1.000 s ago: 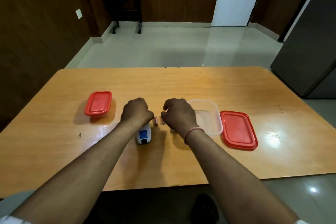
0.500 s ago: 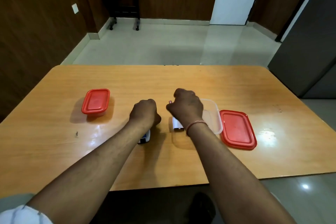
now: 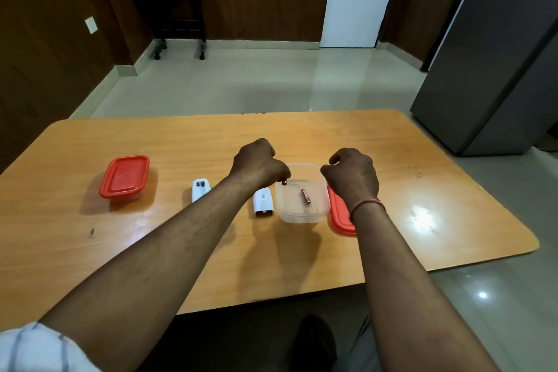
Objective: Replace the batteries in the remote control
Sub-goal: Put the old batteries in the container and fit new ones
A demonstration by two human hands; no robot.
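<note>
A: What's changed on the orange wooden table (image 3: 422, 160)?

B: The clear plastic tub (image 3: 320, 205) now holds one red battery (image 3: 305, 196). The white remote (image 3: 200, 189) lies open, uncovered by the arm.

A: Hands?

B: Left hand (image 3: 259, 164) has crossed over, pinching a second battery (image 3: 283, 182); right hand (image 3: 351, 174), loosely curled, holds nothing. Old cells are out, I'd say.

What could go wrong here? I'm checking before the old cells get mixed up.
1. The small red battery pinched in the left hand hangs near the clear plastic container's rim; it might land outside.
2. The white remote control lies open, partly hidden beneath the left forearm, which could knock it.
</note>
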